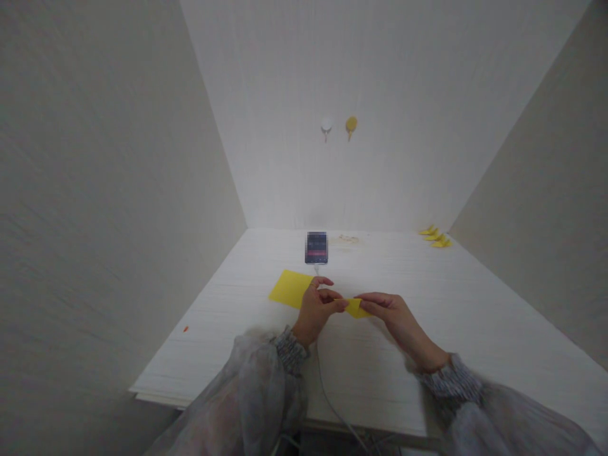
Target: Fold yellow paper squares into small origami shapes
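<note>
Between my two hands is a small piece of folded yellow paper (353, 308), held just above the white table. My left hand (319, 309) pinches its left end between thumb and fingers. At the other end, the thumb and fingers of my right hand (390, 313) are closed on the paper's edge. Flat on the table lies a yellow sheet (291, 288), its right part hidden behind my left hand. Several folded yellow paper pieces (434, 237) stand in a row at the back right corner.
A phone (316, 247) with a blurred screen lies near the back wall, a cable (323, 380) running from it toward the front edge. Two hooks, one white (326, 125) and one yellow (351, 124), are on the back wall. A small orange bit (185, 329) lies at left.
</note>
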### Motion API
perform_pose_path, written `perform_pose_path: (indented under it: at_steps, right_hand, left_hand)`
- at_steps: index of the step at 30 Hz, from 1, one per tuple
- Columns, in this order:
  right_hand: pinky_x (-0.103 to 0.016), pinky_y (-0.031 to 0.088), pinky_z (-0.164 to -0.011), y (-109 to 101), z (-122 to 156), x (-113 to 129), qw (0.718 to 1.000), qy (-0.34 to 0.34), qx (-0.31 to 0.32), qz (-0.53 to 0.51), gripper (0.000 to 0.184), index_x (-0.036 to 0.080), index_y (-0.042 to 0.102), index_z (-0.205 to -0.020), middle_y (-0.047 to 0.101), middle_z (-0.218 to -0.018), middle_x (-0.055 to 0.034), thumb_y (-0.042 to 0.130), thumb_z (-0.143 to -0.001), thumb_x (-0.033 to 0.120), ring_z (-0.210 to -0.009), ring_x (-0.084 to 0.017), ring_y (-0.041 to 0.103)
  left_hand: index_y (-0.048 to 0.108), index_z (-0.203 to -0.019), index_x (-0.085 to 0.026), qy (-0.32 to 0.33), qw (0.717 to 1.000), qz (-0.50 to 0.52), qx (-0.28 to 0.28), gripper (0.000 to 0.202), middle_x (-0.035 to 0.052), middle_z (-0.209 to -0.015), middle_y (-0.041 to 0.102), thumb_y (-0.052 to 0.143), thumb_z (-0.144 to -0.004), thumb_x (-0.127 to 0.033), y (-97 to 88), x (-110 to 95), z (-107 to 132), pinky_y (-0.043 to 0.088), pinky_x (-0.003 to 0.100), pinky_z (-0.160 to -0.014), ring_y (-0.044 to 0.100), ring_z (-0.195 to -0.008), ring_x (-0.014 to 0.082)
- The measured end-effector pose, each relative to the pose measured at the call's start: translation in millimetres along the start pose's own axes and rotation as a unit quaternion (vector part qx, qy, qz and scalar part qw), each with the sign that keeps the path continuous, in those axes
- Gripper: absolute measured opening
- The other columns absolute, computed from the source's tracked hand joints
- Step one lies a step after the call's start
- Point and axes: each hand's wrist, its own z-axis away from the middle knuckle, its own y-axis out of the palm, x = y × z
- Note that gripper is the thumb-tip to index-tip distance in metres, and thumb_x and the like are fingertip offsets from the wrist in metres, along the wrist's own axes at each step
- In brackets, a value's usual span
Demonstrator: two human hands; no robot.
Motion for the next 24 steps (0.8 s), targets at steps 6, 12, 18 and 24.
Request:
perform_pose_path:
  at_steps: [6,12,18,24]
  right_hand:
    - [-0.032,0.044,-0.071,1.2,1.5,2.5,1.000,0.003,-0.003,-0.009,0.020,0.020,0.070,-0.072,0.068,-0.073,-0.0036,0.065,-0.059,0.035,-0.071,-0.020,0.059]
    - [-0.031,0.044,-0.067,1.5,1.4,2.3,0.999,0.020,-0.008,-0.025,0.017,0.020,0.070,-0.068,0.068,-0.068,-0.0028,0.066,-0.058,0.033,-0.065,-0.018,0.059]
    - [-0.030,0.043,-0.068,-0.8,0.2,0.1,1.000,0.014,0.018,-0.011,0.023,0.020,0.070,-0.073,0.067,-0.071,-0.0037,0.063,-0.061,0.039,-0.068,-0.019,0.058]
    - [-0.028,0.043,-0.067,-0.3,-0.3,0.9,0.999,-0.003,0.032,0.038,0.023,0.019,0.069,-0.075,0.067,-0.074,-0.0030,0.058,-0.067,0.038,-0.070,-0.018,0.057]
  left_hand:
    - [0.035,-0.086,-0.018,-0.007,1.000,-0.015,-0.005,0.049,-0.0034,-0.061,0.058,0.070,-0.052,-0.019,0.0,-1.5,0.2,0.044,0.022,-0.054,0.055,-0.051,0.0089]
    - [0.034,-0.085,-0.019,-0.009,1.000,-0.018,-0.002,0.048,-0.0040,-0.060,0.058,0.070,-0.052,-0.018,0.7,-1.6,0.7,0.044,0.023,-0.054,0.055,-0.051,0.0089]
    - [0.034,-0.085,-0.018,-0.004,0.999,-0.037,-0.012,0.048,-0.0035,-0.060,0.059,0.069,-0.053,-0.019,-0.3,-0.5,0.2,0.044,0.022,-0.053,0.055,-0.051,0.0093]
    - [0.034,-0.085,-0.019,0.013,0.997,-0.070,-0.009,0.046,-0.0029,-0.061,0.060,0.068,-0.054,-0.021,1.6,-1.8,0.8,0.040,0.019,-0.050,0.053,-0.050,0.0075]
